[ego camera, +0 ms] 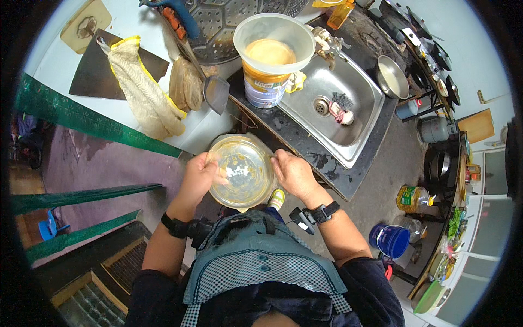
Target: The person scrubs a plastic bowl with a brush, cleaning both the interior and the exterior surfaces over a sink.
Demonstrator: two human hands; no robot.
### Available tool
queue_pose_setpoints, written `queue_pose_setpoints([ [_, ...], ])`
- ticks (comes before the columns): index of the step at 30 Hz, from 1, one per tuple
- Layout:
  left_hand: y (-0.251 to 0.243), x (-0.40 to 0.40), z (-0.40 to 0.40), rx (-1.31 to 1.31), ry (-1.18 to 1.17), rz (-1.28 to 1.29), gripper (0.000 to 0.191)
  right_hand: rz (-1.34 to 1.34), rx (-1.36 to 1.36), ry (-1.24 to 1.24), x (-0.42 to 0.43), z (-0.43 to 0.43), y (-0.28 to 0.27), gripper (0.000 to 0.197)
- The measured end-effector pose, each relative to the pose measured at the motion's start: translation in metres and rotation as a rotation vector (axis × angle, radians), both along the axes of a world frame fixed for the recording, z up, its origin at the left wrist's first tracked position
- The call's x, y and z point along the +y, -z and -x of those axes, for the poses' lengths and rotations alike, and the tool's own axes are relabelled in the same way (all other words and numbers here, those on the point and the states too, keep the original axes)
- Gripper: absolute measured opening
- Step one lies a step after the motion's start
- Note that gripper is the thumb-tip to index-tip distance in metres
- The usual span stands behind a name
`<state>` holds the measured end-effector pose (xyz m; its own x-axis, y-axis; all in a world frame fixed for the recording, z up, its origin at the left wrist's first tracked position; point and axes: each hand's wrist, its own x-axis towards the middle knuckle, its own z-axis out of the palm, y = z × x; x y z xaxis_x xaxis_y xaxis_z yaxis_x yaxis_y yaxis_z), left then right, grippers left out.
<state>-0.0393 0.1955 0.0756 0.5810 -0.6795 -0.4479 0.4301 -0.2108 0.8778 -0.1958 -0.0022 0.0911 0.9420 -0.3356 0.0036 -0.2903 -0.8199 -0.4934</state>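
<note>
A round clear plastic lid or shallow container (244,173), smeared with yellowish residue, is held between my two hands in front of my apron (265,261). My left hand (199,175) grips its left rim, fingers partly seen through the plastic. On the opposite rim my right hand (295,171) pinches the edge, thumb and fingers close together. Beyond them, at the counter edge, a translucent plastic bowl (300,55) sits on top of a printed tub (265,92). Whether the orange-brown colour inside is contents or the tub showing through, I cannot tell.
Right of the tub lies a steel sink (355,131) with a scouring pad (342,100) near its drain. A metal bowl (393,77) stands beyond it. At left, a cloth (143,90) and a spatula (216,94) lie near the ledge. A blue bucket (389,240) is on the right.
</note>
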Motion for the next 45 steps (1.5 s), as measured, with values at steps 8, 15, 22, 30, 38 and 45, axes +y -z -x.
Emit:
queue_pose_setpoints([
  [8, -0.012, 0.003, -0.002, -0.039, 0.012, 0.046, 0.023, -0.150, -0.069, 0.202, -0.003, -0.004, -0.017, 0.025],
  [15, -0.026, -0.001, 0.001, -0.165, 0.072, 0.077, 0.020, -0.641, -0.206, 0.356, 0.000, -0.002, -0.017, 0.030],
  [22, -0.043, -0.006, 0.004, -0.199, 0.052, 0.122, 0.019, -0.281, -0.146, 0.077, 0.007, 0.009, -0.056, 0.029],
  [30, -0.089, -0.005, 0.019, -1.162, 0.183, -0.049, 0.033, -0.968, -0.242, 0.385, -0.002, 0.016, -0.062, 0.034],
  [38, -0.093, -0.013, 0.033, -1.872, 0.243, 0.043, 0.035, -1.744, -0.297, 0.521, -0.001, 0.014, -0.078, 0.014],
  [45, -0.087, -0.015, 0.036, -1.807, 0.243, -0.014, 0.064, -1.679, -0.513, 0.488, -0.001, 0.021, -0.079, 0.011],
])
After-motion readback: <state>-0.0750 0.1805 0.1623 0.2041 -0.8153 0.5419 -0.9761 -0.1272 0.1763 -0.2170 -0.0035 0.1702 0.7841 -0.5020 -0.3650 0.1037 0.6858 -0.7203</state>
